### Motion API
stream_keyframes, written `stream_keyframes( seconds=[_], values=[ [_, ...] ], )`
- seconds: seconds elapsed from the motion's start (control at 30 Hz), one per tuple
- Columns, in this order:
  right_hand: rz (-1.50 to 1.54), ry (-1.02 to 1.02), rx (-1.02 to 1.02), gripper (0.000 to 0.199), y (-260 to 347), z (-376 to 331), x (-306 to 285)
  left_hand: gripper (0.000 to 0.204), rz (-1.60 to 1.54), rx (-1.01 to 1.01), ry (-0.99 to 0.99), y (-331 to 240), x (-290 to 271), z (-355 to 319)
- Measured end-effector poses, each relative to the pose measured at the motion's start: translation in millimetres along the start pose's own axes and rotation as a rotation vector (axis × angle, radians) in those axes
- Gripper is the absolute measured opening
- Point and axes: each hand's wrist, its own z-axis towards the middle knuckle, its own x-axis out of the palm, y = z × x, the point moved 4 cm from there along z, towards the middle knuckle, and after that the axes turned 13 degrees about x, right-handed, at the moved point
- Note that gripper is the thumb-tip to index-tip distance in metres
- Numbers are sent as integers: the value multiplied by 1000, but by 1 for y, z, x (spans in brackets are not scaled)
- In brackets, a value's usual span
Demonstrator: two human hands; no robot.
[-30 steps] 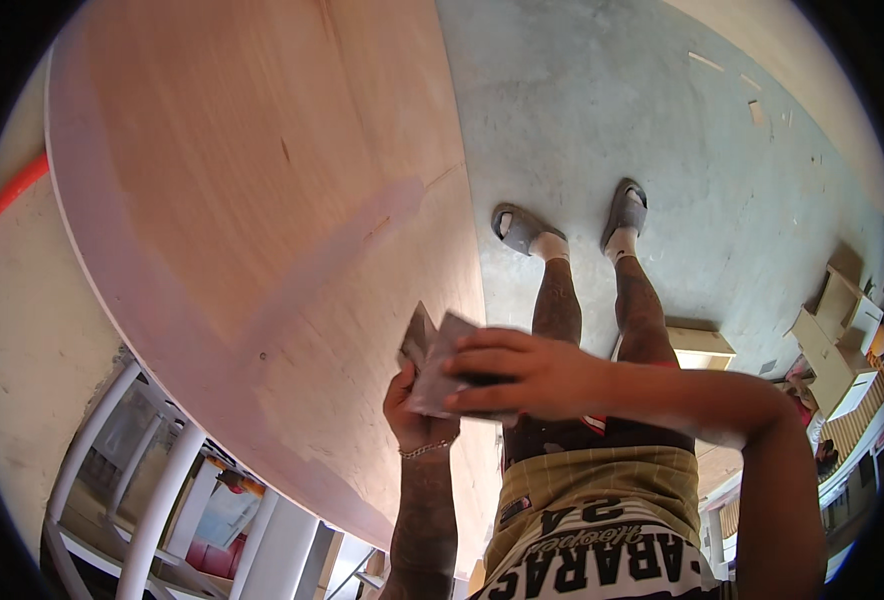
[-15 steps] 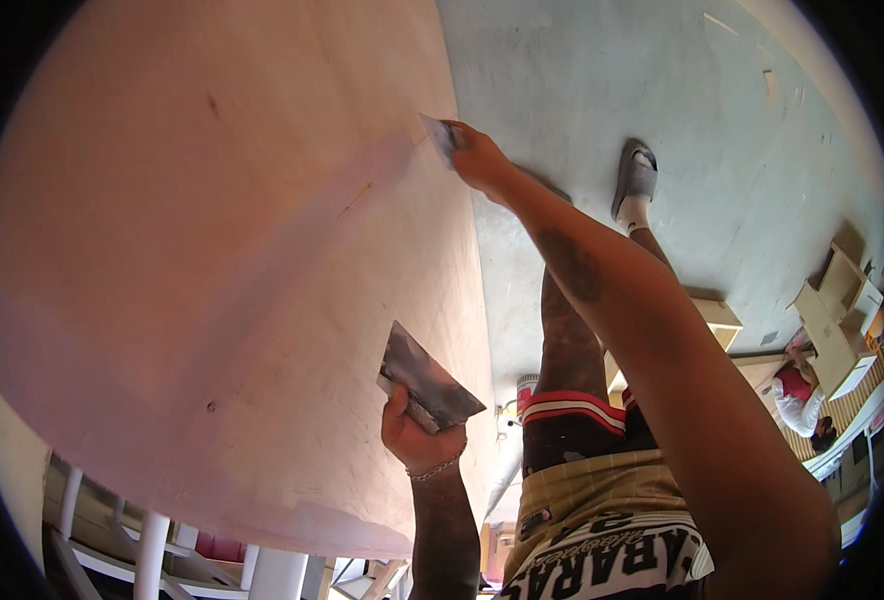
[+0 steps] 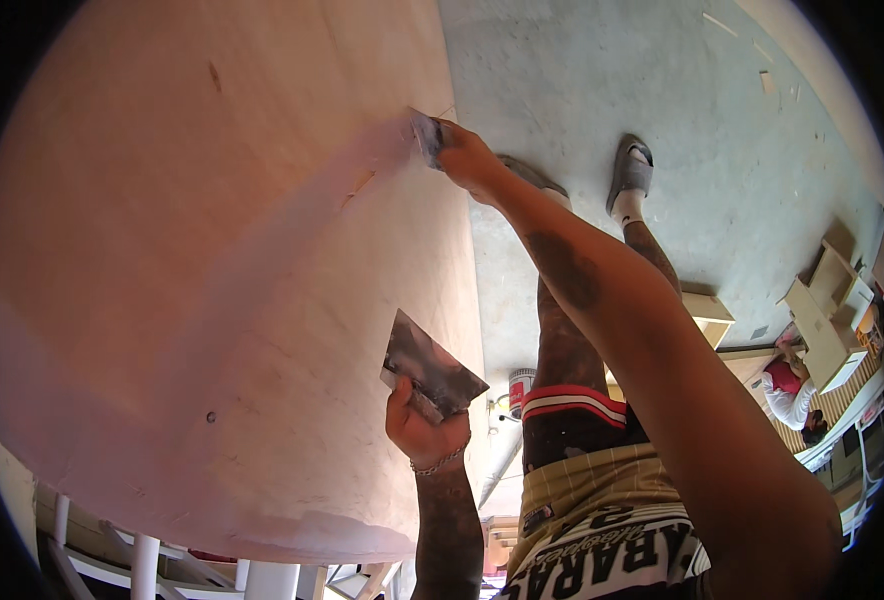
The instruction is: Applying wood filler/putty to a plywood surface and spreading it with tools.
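My right hand (image 3: pixel 470 160) is closed on a scraper blade (image 3: pixel 426 137), a small grey metal sheet. The blade lies against a large, pale wooden panel (image 3: pixel 302 340) close to its right edge. From the blade a smooth, purplish-grey band (image 3: pixel 292 218) runs down and left over the panel, crossing a small tan crack or splinter (image 3: pixel 360 186). Lower down, my left hand (image 3: pixel 428 437) grips a wider metal plate (image 3: pixel 434 362) with dark smears on it, thumb on its face. That plate is held up in front of the panel, and a chain circles the wrist.
Grey floor (image 3: pixel 552 70) borders the panel on the right, where my sandalled feet (image 3: pixel 630 172) stand. A tin (image 3: pixel 520 385) sits by my leg. Wooden box-like pieces (image 3: pixel 824 325) and a seated or crouching co-worker (image 3: pixel 792 398) are at the far right. White rails (image 3: pixel 145 565) show lower left.
My right hand and its blade have shifted slightly left and down, in from the panel's edge. The left hand's plate has risen a little and moved slightly right.
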Motion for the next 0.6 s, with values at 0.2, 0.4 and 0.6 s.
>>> stream_keyframes(
  seconds=[0.2, 0.4, 0.6],
  values=[
    [40, 89, -7, 64, 25, -34, 28, 42, -8, 9, 91, -11, -1, 0],
    [143, 161, -157, 66, 45, -90, 55, 41, 12, 52, 66, -18, 8, -7],
    [141, 187, -239, 66, 64, -140, 76, 36, -59, 163, 16, -37, 24, -30]
  ],
)
